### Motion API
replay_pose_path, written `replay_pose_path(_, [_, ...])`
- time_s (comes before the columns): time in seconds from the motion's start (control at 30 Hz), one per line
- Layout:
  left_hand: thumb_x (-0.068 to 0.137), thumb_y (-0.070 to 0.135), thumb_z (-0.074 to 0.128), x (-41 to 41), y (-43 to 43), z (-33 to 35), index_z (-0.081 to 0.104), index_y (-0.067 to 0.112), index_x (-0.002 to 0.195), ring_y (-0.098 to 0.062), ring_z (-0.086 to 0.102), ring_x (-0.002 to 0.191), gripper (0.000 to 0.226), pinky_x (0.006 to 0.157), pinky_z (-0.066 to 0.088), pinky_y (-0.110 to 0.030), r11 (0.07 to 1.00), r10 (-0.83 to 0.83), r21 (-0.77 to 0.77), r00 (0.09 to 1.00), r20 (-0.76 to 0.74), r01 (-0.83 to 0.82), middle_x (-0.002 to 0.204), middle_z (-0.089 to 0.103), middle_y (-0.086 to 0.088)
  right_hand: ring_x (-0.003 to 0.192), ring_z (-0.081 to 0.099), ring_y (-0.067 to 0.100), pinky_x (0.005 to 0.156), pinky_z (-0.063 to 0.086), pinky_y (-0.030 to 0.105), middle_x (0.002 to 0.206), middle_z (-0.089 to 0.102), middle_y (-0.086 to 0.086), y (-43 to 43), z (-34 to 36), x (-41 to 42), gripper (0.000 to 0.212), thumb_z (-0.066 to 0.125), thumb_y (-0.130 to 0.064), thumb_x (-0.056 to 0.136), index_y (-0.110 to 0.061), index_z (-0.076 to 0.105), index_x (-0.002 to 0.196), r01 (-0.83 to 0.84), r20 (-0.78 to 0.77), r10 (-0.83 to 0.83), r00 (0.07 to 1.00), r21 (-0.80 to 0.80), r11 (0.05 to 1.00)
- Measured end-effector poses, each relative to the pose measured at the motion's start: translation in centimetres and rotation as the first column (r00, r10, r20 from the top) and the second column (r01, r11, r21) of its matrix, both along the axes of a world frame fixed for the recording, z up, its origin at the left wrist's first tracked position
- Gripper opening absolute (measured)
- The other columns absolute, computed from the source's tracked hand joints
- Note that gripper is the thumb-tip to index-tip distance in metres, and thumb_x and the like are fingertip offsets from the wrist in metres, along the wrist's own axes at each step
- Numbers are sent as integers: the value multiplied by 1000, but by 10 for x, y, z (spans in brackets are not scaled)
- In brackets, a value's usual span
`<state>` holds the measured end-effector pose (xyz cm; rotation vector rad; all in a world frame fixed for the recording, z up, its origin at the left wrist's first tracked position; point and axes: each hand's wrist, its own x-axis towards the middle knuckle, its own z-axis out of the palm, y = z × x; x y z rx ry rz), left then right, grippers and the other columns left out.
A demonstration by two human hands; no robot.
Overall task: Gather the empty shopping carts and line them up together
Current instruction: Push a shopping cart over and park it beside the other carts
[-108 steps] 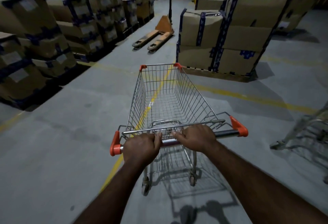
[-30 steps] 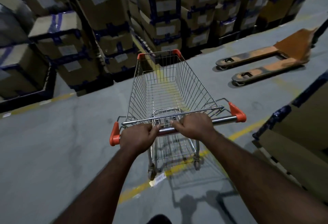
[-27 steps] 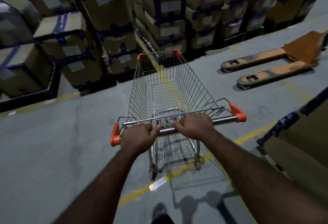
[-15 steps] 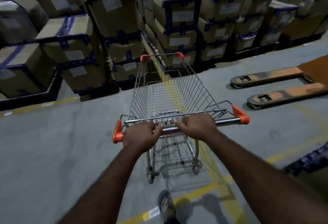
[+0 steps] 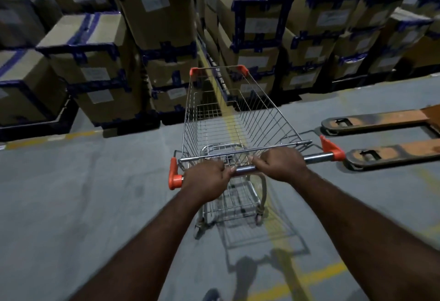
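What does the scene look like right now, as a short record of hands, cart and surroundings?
left hand: grips the handle, left of middle
right hand: grips the handle, close beside the left
cart: empty, front faces the boxes
boxes: stacked, straight ahead
pallet jack: low on the floor, right of the cart
other carts: none in view

The light is dim. A soft shadow (image 5: 262, 241) falls on the floor (image 5: 71, 205) toward the camera. Edges look bent and blurred.
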<state>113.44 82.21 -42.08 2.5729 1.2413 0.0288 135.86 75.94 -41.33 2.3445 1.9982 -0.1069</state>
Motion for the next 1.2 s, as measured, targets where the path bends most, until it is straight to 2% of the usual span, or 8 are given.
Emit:
replay_pose_path(0.17, [102,61,30,46,21,-1,58,26,106,-24,59,95,46,81,48,-39,998,20,-64,1000,5,-20,103,59,-2,61,55,13,63,41,28,63,59,-2,43,-4,60,74,23,-75,94,-21,69,73,-42,35,41,999,11,999])
replay_pose_path(0.27, [103,59,30,69,34,-1,58,25,108,-19,53,89,44,76,42,-36,997,57,-42,998,16,-57,96,51,3,59,54,12,63,42,26,62,59,-4,71,-8,88,77,21,-78,91,-21,69,72,-92,62,90,994,35,995])
replay_pose_path(0.4, [104,57,29,97,54,1,57,24,107,-20,55,93,43,72,37,-35,991,133,-23,991,-8,-134,101,58,1,57,52,11,60,37,27,61,56,-4,111,-10,117,83,14,-82,88,-22,68,72,-164,58,162,985,40,986])
replay_pose_path(0.53, [104,56,30,123,74,3,58,25,108,-21,57,97,42,82,49,-39,976,200,-84,979,-26,-202,105,59,-1,60,54,11,64,43,27,63,57,-4,147,-9,142,86,6,-85,83,-24,67,72,-221,28,220,975,42,974])
replay_pose_path(0.67, [104,57,31,147,86,5,58,25,110,-23,59,98,43,87,51,-43,954,271,-125,962,-21,-271,108,62,-2,60,53,11,68,46,27,63,57,-4,174,-9,164,92,-2,-87,75,-24,65,71,-281,9,281,960,69,957])
replay_pose_path(0.83, [104,56,34,167,93,9,61,24,112,-23,60,99,43,87,51,-42,936,327,-135,945,-10,-326,109,63,-2,59,51,10,67,44,28,62,55,-5,197,-8,181,91,-2,-86,76,-25,64,71,-345,25,345,938,74,935])
replay_pose_path(1.0, [105,53,36,175,95,14,63,23,111,-23,60,100,41,80,47,-36,922,367,-134,930,5,-363,109,64,-3,63,52,11,66,42,28,65,56,-5,207,-6,187,88,2,-81,82,-25,70,80,-392,41,391,920,34,919])
replay_pose_path(1.2, [103,54,40,177,92,19,65,25,108,-19,61,94,38,86,52,-38,889,424,-204,905,31,-409,102,66,1,74,57,14,74,46,31,71,58,-6,207,3,185,74,15,-73,96,-27,73,88,-415,-22,415,910,-113,903])
